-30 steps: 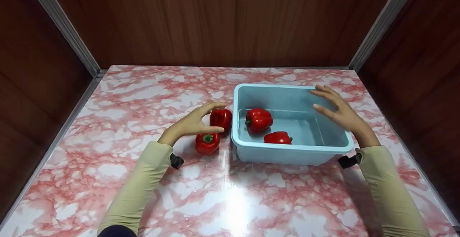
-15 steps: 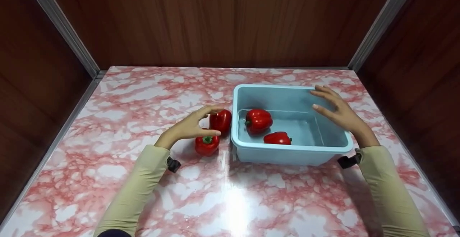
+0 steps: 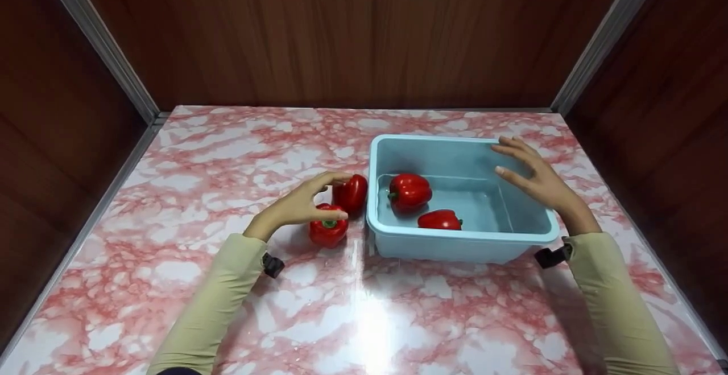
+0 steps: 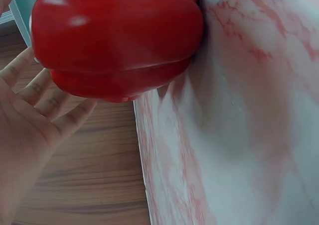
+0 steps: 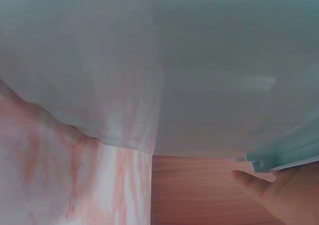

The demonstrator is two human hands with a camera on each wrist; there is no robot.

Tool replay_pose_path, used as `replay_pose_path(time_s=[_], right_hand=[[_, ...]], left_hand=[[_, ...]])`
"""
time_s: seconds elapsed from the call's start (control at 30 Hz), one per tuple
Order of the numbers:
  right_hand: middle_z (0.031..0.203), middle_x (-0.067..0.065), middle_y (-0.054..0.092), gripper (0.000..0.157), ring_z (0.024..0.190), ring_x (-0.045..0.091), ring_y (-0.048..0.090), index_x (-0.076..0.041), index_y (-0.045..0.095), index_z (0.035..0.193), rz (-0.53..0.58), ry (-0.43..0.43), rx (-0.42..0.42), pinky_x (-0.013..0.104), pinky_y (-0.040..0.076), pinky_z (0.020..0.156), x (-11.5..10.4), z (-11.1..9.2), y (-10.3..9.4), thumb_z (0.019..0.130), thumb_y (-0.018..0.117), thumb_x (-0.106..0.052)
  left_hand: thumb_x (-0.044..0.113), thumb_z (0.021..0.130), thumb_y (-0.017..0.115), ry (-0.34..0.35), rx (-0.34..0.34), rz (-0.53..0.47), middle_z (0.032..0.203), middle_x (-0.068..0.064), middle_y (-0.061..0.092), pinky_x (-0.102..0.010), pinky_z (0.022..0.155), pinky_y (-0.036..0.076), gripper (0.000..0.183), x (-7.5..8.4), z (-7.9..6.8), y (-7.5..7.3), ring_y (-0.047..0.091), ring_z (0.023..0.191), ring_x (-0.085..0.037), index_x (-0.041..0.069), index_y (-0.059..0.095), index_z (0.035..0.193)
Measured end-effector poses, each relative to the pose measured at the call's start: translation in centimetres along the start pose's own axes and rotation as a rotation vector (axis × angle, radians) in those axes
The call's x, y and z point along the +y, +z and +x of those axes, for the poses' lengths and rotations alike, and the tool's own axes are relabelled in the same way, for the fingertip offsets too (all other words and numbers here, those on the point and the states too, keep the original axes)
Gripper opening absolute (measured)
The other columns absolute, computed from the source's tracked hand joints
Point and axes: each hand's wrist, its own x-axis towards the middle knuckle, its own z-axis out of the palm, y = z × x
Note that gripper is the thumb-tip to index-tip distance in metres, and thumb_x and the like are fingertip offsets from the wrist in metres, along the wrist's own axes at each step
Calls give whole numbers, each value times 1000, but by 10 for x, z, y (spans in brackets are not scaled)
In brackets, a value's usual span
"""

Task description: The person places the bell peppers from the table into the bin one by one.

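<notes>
My left hand (image 3: 297, 201) hovers over two red bell peppers on the table, left of a light blue plastic bin (image 3: 443, 248). Its thumb overlaps the top of the nearer bell pepper (image 3: 328, 236), by the green stem, and its fingers reach over the farther bell pepper (image 3: 354, 194), close to the bin wall. In the left wrist view, a bell pepper (image 4: 119, 31) fills the upper part, with the hand's fingers spread loosely beside it. At the bin's right end, my right hand (image 3: 537, 178) has its fingers extended over the rim and holds nothing.
Inside the bin lie two more red bell peppers, one at the left (image 3: 410, 191) and one by the front wall (image 3: 441, 219), partly hidden. The marbled pink and white table (image 3: 227, 153) is enclosed by dark wood panels (image 3: 341, 33) at the back and sides.
My left hand has moved slightly left and down toward the near bell pepper, uncovering more of the farther one. My right hand, the bin and the bell peppers in it stay put.
</notes>
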Motion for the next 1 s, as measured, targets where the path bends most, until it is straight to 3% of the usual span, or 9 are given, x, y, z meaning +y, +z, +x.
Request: replay_pose_path(time_s=[0.23,0.43,0.67,0.83,1.0], right_hand=[[148,19,27,47,141,36,6,-2,48,134,5,-2,-1,64,4,107,1,0,-1,90,60,-12],[148,20,27,46,140,36,7,-2,48,133,7,-1,3,64,5,107,1,0,0,90,60,-12],[148,18,28,47,141,36,7,-3,48,134,1,5,3,64,4,107,1,-1,0,90,60,-12],[148,19,28,47,140,37,8,-3,48,134,-5,-4,5,64,5,107,1,-1,-1,90,60,-12],[147,21,29,46,140,38,8,-3,48,133,-5,-8,6,64,5,107,0,-1,0,89,60,-11]], left_hand=[[41,76,74,28,-3,-9,135,-8,48,-50,103,35,74,-1,-3,0,44,124,-22,16,42,137],[39,76,75,1,-5,6,134,-8,49,-44,103,36,73,1,-6,1,45,123,-21,15,42,137],[23,77,76,-12,-10,-46,133,-18,47,-54,101,35,71,4,-8,4,43,122,-35,5,41,137],[34,77,75,-33,-18,-9,134,-9,48,-46,102,38,72,4,-10,4,45,123,-24,13,41,137],[42,76,74,-11,-20,1,133,-6,50,-44,101,38,73,0,-11,4,46,121,-19,16,42,137]])
